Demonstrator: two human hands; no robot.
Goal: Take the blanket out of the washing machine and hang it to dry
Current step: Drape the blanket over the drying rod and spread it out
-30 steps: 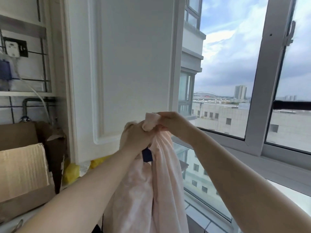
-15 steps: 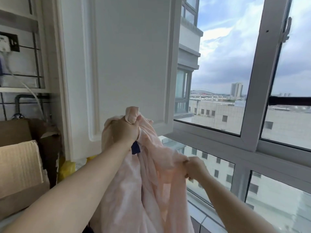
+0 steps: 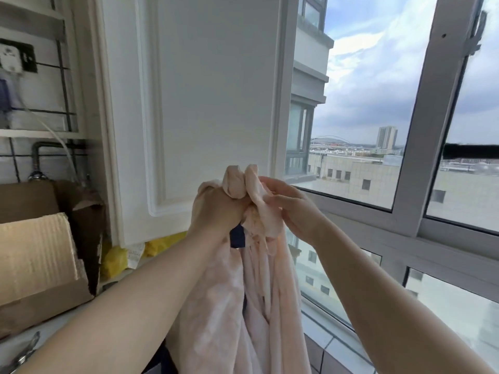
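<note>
Left hand (image 3: 216,209) fisting blanket (image 3: 243,306), right hand (image 3: 291,209) — pinching it

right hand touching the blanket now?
Touching. Head view: the right hand has its fingers pinching the bunched blanket beside the left hand.

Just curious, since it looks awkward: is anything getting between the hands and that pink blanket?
Nothing visible does. The left hand already clutches the bunched top of the pale pink fabric blanket, and the right hand pinches a fold beside it. Where it will hang is not in view, so that path cannot be judged.
</note>
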